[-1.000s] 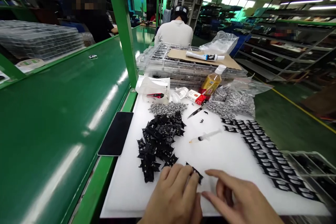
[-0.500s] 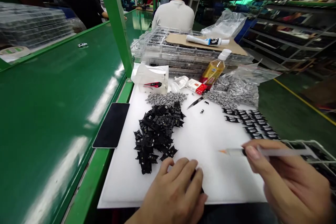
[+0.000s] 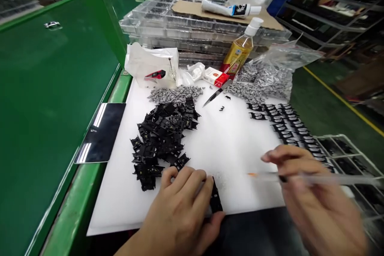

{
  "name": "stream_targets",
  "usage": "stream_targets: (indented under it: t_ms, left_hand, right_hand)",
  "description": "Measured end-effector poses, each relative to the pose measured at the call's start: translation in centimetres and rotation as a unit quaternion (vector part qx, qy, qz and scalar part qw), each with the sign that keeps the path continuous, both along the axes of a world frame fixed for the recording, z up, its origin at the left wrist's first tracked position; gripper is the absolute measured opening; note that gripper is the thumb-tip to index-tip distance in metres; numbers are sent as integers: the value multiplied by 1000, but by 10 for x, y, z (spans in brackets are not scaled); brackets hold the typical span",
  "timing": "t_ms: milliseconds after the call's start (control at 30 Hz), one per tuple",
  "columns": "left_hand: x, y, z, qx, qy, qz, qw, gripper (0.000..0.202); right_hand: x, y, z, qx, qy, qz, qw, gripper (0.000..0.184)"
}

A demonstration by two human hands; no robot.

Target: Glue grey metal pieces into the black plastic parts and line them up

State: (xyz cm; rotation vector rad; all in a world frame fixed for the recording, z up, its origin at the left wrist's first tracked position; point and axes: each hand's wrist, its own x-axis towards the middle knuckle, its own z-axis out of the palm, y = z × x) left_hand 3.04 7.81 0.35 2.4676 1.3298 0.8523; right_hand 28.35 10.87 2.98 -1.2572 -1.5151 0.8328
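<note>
Both hands are now occupied. The right hand (image 3: 321, 204) grips a just-lifted, orange-tipped translucent syringe (image 3: 324, 179); the left hand (image 3: 180, 204), a flat black part (image 3: 216, 199).

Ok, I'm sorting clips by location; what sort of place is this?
Probably a factory assembly area, judging by the heap of black parts, the rows of similar parts and the stacked clear compartment trays.

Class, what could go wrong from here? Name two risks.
The black part in the left hand sits near the front edge of the white board, so it might slip off. The syringe in the right hand has its orange tip over the board; if loaded, it could drip.
</note>
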Motion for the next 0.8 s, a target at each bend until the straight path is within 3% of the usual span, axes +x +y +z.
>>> stream_targets:
  t_ms: [133,300,400,533,800]
  left_hand:
    - [4,1,-1,11,6,-6,1000,36]
    - [5,2,-1,14,2,-2,1000,35]
    - [6,2,-1,10,10,-1,1000,36]
    - [6,2,-1,4,21,-1,1000,34]
    - [6,4,-1,11,24,-8,1000,33]
  right_hand:
    - [-23,8,7,-88,276,66,955,20]
    - [-50,16,-1,-190,436,136,869,71]
    - [-53,14,-10,-212,477,168,836,74]
    - [-52,9,-15,-215,470,185,836,63]
    - [-52,6,-15,-205,442,194,851,62]
